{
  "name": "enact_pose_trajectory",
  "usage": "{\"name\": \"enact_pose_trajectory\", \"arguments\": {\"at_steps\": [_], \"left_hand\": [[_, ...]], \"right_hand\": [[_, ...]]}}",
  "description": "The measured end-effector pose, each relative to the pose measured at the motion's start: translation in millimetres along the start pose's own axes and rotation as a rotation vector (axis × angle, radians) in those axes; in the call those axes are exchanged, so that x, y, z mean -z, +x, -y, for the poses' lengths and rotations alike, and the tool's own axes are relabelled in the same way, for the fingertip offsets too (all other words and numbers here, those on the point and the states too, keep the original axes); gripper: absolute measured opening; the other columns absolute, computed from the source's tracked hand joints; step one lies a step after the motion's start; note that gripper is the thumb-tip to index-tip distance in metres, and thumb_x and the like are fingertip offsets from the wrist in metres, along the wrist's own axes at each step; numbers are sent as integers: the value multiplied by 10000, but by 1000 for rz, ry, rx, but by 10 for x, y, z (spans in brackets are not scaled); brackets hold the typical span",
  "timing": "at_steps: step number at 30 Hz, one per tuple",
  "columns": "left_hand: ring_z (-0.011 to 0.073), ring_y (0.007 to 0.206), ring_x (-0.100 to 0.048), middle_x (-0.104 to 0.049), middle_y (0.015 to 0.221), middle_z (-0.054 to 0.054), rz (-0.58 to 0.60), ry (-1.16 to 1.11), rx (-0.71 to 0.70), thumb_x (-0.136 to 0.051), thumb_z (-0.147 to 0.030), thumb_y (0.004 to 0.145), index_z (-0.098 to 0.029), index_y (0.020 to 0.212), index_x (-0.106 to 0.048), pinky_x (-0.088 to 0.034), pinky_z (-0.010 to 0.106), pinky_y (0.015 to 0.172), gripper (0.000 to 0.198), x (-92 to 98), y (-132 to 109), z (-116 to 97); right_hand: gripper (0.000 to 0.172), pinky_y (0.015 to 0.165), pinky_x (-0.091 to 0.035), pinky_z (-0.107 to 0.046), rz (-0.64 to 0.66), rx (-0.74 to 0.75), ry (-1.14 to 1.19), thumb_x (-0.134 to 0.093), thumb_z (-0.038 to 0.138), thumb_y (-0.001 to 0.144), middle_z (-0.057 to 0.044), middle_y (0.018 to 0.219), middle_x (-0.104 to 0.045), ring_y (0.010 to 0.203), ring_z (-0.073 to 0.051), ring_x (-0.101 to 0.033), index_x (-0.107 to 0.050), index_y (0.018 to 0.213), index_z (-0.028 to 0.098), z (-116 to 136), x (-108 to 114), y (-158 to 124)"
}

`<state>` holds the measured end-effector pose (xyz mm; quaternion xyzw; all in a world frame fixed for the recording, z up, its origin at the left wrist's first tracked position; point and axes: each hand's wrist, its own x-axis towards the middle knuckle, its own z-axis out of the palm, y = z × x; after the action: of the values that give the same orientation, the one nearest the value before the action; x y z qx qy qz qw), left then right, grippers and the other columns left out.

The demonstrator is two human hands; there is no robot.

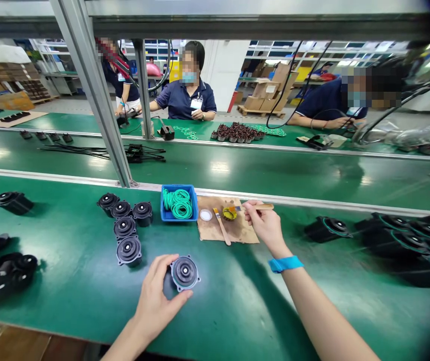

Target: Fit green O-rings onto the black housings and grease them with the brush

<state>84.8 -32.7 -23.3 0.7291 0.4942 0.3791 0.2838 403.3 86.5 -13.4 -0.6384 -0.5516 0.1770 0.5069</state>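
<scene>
My left hand [160, 288] is curled round the left side of a round black motor housing [185, 273], which stands upright on the green bench. In my right hand [262, 220] is a brush with a wooden handle [265, 206], its bristles over a small yellow dish [229, 214]. The dish sits on a stained piece of cardboard [245, 231]. A second brush [221, 226] and a white round lid [205, 215] lie beside it on the cardboard. Just left stands a blue bin [179, 203] holding green rubber rings [181, 204].
Several black housings [125, 228] stand left of centre, with more piled [4, 273] at the far left. Housings with green rings [406, 240] crowd the right. A metal post [96, 95] rises behind the bench. Co-workers [190, 98] sit across the line.
</scene>
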Motion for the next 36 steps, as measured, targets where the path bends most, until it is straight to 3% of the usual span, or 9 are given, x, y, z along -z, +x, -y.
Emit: {"name": "enact_pose_trajectory", "arguments": {"at_steps": [4,6,10,14,27,36], "left_hand": [[274,1065,-632,-625,1194,100,15,-39,59,-749,-231,709,-226,1241,-536,-533,426,902,574,11,-1,10],[269,1016,-646,-638,1172,96,6,-72,121,-770,-224,674,-220,1231,-519,-534,434,888,611,-5,-14,26],[256,979,-644,-657,1118,74,8,-135,224,-798,-220,642,-220,1152,-516,-517,443,896,583,-35,-32,53],[246,993,-637,-660,1092,52,16,-170,217,-802,-218,648,-224,1117,-525,-504,426,910,545,-30,-19,52],[246,1006,-633,-659,1082,54,4,-200,177,-809,-192,648,-211,1105,-544,-495,417,915,528,-35,-17,59],[249,1061,-622,-650,1136,56,31,-229,152,-805,-165,659,-231,1147,-555,-486,412,951,553,-26,-55,91]], "right_hand": [[495,480,-464,-263,-28,-17,186,-522,676,833,-16,619,-565,514,-152,-547,-590,849,187,231,82,-205],[430,471,-453,-242,19,-55,342,-535,630,856,-6,653,-543,539,-137,-537,-583,852,203,430,115,-416],[327,436,-397,-206,383,-303,747,-687,506,818,7,632,-524,513,-106,-482,-616,777,189,762,77,-931],[359,464,-371,-209,628,-378,768,-654,498,856,15,633,-502,501,-85,-448,-597,735,165,855,-29,-1235],[449,501,-338,-232,721,-319,504,-558,596,879,42,585,-451,499,-93,-419,-543,772,160,868,-84,-1181],[402,489,-316,-236,742,-141,381,-511,535,930,4,706,-466,564,-103,-376,-565,775,167,938,-31,-1025]]}}
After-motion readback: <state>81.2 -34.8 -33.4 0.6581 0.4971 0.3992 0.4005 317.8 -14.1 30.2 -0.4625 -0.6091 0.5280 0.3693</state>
